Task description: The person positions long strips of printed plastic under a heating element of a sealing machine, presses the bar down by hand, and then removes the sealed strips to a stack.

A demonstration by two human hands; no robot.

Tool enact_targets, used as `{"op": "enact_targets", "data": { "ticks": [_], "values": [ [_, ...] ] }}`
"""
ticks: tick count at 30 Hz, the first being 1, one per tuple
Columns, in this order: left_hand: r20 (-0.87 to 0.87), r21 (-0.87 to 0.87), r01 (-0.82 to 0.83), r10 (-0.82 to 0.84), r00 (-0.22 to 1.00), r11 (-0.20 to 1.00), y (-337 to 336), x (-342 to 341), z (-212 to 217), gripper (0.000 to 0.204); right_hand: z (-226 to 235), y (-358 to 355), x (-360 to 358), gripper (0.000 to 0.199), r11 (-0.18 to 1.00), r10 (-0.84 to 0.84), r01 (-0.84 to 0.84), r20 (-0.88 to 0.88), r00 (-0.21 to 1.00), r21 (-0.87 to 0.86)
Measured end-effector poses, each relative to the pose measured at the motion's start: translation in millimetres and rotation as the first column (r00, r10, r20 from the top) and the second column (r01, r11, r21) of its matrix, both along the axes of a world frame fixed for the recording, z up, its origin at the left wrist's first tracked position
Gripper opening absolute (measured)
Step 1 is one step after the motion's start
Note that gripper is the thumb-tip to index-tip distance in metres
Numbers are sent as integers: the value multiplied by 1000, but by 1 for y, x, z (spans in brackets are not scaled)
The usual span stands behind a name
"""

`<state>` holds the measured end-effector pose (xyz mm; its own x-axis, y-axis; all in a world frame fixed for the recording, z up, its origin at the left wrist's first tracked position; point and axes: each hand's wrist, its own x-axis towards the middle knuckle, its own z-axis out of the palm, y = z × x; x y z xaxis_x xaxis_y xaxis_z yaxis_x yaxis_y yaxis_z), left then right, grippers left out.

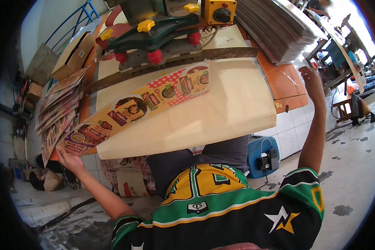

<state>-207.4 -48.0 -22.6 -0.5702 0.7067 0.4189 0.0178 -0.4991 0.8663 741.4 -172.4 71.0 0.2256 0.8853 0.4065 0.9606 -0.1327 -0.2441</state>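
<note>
My left hand [72,161] pinches the lower left end of a long printed strip [127,109] with food pictures and a red checked pattern. The strip slants up to the right over a large cream sheet [221,112], which overhangs the table's near edge above my lap. Near the table's right corner, my right hand [312,79] is raised with its fingers curled in, apart from the sheet; what it holds, if anything, I cannot make out. Just beyond the sheet, a metal bar [233,53] runs across, beneath a dark green clamp frame [158,35] with yellow knobs and red feet.
A fanned pile of printed strips [62,102] lies at the left, by an open cardboard box [73,56]. Tall stacked boards [275,31] stand at the back right of the orange table [285,85]. A yellow control box [219,11] sits behind; a blue container [262,156] stands below.
</note>
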Motion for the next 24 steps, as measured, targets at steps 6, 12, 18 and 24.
{"op": "enact_targets", "data": {
  "ticks": [6, 12, 18, 24],
  "values": [
    [15, 0, -11, 11, 1000, 1000, -1, 8, -1, 49, -27, 10, -21, 38, 975, 35, -86, -242, 970, -203],
    [42, 2, 38, -38, 998, 999, -2, -1, -10, 47, -70, 14, -12, 39, 993, 84, -91, -98, 992, -73],
    [62, -16, 48, -47, 997, 999, -17, 1, -12, 47, -77, -3, 19, 22, 999, 10, -15, -146, 989, -34],
    [111, -46, 36, -31, 993, 998, -33, 3, -22, 47, -81, -36, 64, 38, 811, -574, 581, 291, 765, 71]
  ]
}}
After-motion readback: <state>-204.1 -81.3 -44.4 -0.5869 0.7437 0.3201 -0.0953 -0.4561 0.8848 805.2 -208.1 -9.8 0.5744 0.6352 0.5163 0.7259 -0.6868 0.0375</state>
